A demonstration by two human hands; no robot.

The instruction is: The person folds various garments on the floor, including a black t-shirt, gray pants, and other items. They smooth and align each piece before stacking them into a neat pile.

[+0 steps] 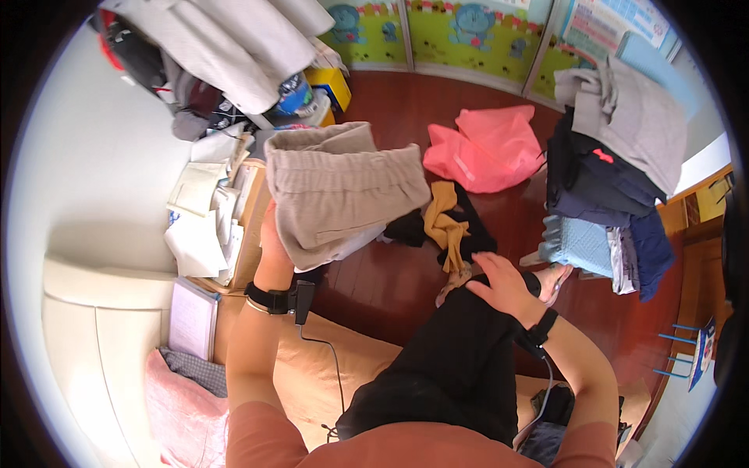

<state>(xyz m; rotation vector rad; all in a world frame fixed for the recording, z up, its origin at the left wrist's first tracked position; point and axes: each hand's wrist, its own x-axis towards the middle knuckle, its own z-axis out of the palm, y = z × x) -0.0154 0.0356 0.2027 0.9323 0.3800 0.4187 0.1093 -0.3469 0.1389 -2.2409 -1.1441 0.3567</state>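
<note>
Folded beige knit trousers [351, 195] with a wide ribbed waistband are held up on the left side. My left hand [269, 242] holds them from beneath at their left edge, its fingers hidden by the cloth. Something white [357, 243] shows under their lower edge. Over my knee, my right hand [503, 287] is open, fingers apart, holding nothing. Just beyond it, a mustard cloth [446, 222] lies on a black garment [477, 234] on the floor.
A pink plastic bag [491, 148] sits on the red-brown floor. To the right, clothes [616, 156] are stacked high over a light-blue knit piece [581, 242]. At left are papers [199, 234] on a wooden cabinet, a lilac binder [193, 318] and hanging clothes [226, 47].
</note>
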